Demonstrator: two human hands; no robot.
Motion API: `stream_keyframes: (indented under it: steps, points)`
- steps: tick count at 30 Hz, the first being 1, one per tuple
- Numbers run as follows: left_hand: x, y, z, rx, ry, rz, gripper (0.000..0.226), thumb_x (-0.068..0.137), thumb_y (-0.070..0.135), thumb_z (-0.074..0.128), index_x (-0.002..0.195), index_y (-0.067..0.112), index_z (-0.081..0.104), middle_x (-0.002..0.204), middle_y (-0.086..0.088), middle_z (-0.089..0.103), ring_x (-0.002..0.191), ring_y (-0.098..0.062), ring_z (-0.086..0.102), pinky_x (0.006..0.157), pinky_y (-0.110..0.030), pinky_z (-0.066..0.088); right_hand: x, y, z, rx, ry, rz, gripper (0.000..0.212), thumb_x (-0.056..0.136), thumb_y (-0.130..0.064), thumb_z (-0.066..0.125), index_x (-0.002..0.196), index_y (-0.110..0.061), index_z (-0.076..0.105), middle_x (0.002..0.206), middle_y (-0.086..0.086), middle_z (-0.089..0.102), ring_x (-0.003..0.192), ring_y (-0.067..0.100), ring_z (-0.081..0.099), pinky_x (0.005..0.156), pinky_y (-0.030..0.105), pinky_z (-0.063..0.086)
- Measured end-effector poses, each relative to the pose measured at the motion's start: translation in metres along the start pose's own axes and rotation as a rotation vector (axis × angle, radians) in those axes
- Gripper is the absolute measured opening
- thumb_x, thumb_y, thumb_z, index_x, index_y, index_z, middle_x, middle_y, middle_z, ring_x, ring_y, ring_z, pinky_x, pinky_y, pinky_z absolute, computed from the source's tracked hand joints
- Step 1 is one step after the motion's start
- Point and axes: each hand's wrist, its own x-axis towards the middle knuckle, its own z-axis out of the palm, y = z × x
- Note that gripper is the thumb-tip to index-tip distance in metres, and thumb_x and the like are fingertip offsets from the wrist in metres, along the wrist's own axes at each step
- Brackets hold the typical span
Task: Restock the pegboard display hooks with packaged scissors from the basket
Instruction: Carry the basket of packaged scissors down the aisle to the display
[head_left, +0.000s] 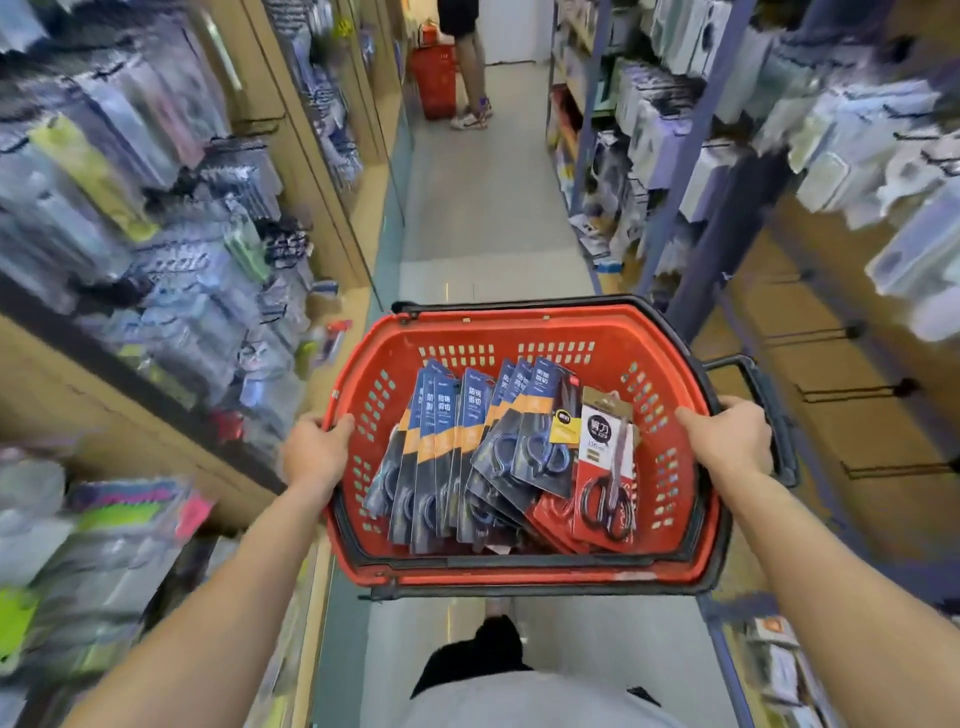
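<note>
A red perforated plastic basket (519, 325) is held out over the aisle floor. The left hand (317, 452) grips its left rim with the thumb curled over the edge, and the right hand (727, 441) clasps its right rim the same way. Inside the basket, dark blue and orange carded scissor packs (447, 467) stand fanned across the left and middle, with red carded packs of black-handled scissors (605, 467) against them on the right. Blurred pegboard displays (171, 234) hang left of the basket. Black wire hooks (852, 395) jut from tan board to its right. Far beyond it, a standing person (470, 62) waits beside a second red basket (434, 78).
</note>
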Motion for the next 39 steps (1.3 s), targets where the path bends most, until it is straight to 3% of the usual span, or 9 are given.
stream_keyframes:
  steps: [4, 7, 9, 13, 18, 22, 28, 34, 39]
  points:
    - [0.103, 0.059, 0.038, 0.001, -0.015, -0.038, 0.045, 0.081, 0.06, 0.063, 0.083, 0.015, 0.066, 0.085, -0.009, 0.076, 0.081, -0.034, 0.072, 0.083, -0.047, 0.06, 0.074, -0.075, 0.029, 0.047, 0.015, -0.018, 0.027, 0.08, -0.043, 0.079, 0.087, -0.02, 0.069, 0.078, 0.007, 0.067, 0.071, 0.03, 0.061, 0.067, 0.037, 0.051]
    - [0.14, 0.137, 0.055, -0.03, -0.026, 0.005, 0.025, 0.094, 0.04, 0.068, 0.093, 0.015, 0.068, 0.09, -0.011, 0.073, 0.083, -0.031, 0.069, 0.079, -0.038, 0.054, 0.134, -0.126, 0.049, 0.054, 0.028, -0.016, 0.024, 0.08, -0.041, 0.079, 0.083, -0.02, 0.067, 0.074, 0.006, 0.065, 0.074, 0.033, 0.064, 0.069, 0.038, 0.052]
    - [0.176, 0.175, 0.074, -0.03, -0.015, 0.025, 0.021, 0.097, 0.033, 0.068, 0.095, 0.012, 0.068, 0.088, -0.01, 0.069, 0.082, -0.029, 0.064, 0.073, -0.034, 0.045, 0.179, -0.156, 0.065, 0.046, 0.032, -0.01, 0.031, 0.079, -0.044, 0.079, 0.091, -0.017, 0.071, 0.076, 0.004, 0.066, 0.082, 0.036, 0.068, 0.072, 0.04, 0.052]
    - [0.251, 0.228, 0.128, -0.016, 0.036, 0.005, 0.029, 0.096, 0.037, 0.068, 0.101, 0.009, 0.066, 0.099, -0.014, 0.072, 0.091, -0.033, 0.067, 0.081, -0.039, 0.052, 0.283, -0.206, 0.105, 0.036, 0.021, -0.02, 0.053, 0.075, -0.052, 0.077, 0.111, -0.014, 0.074, 0.099, 0.011, 0.075, 0.097, 0.037, 0.07, 0.081, 0.044, 0.056]
    - [0.337, 0.297, 0.201, 0.034, 0.073, -0.013, 0.033, 0.1, 0.029, 0.064, 0.113, -0.001, 0.069, 0.099, -0.014, 0.068, 0.085, -0.026, 0.058, 0.076, -0.033, 0.042, 0.412, -0.268, 0.155, 0.038, -0.045, -0.039, 0.043, 0.073, -0.049, 0.076, 0.099, -0.014, 0.074, 0.094, 0.013, 0.075, 0.092, 0.039, 0.071, 0.079, 0.045, 0.056]
    - [0.399, 0.33, 0.244, 0.073, 0.106, -0.074, 0.036, 0.101, 0.033, 0.063, 0.116, 0.001, 0.068, 0.107, -0.015, 0.071, 0.088, -0.029, 0.062, 0.08, -0.037, 0.049, 0.489, -0.315, 0.193, 0.059, -0.114, -0.059, 0.024, 0.082, -0.038, 0.076, 0.089, -0.016, 0.069, 0.081, 0.007, 0.068, 0.078, 0.032, 0.066, 0.069, 0.036, 0.047]
    - [0.492, 0.338, 0.301, 0.116, 0.083, -0.177, 0.038, 0.098, 0.034, 0.066, 0.113, 0.0, 0.07, 0.107, -0.02, 0.073, 0.102, -0.037, 0.069, 0.086, -0.039, 0.05, 0.571, -0.347, 0.281, 0.034, -0.154, -0.022, 0.033, 0.086, -0.035, 0.078, 0.105, -0.009, 0.071, 0.085, 0.008, 0.063, 0.083, 0.033, 0.066, 0.073, 0.036, 0.047]
    - [0.597, 0.274, 0.382, 0.2, -0.013, -0.243, 0.039, 0.099, 0.035, 0.064, 0.11, -0.002, 0.07, 0.099, -0.02, 0.072, 0.093, -0.036, 0.067, 0.078, -0.036, 0.044, 0.635, -0.33, 0.408, -0.049, -0.179, 0.011, 0.044, 0.088, -0.035, 0.078, 0.115, -0.003, 0.068, 0.104, 0.019, 0.072, 0.099, 0.04, 0.069, 0.079, 0.039, 0.048]
    - [0.67, 0.2, 0.47, 0.235, -0.075, -0.285, 0.038, 0.102, 0.03, 0.061, 0.117, -0.005, 0.069, 0.112, -0.028, 0.071, 0.106, -0.043, 0.067, 0.086, -0.042, 0.048, 0.681, -0.282, 0.521, -0.094, -0.2, 0.073, 0.038, 0.088, -0.031, 0.079, 0.11, -0.001, 0.07, 0.104, 0.021, 0.073, 0.094, 0.038, 0.07, 0.074, 0.035, 0.044]
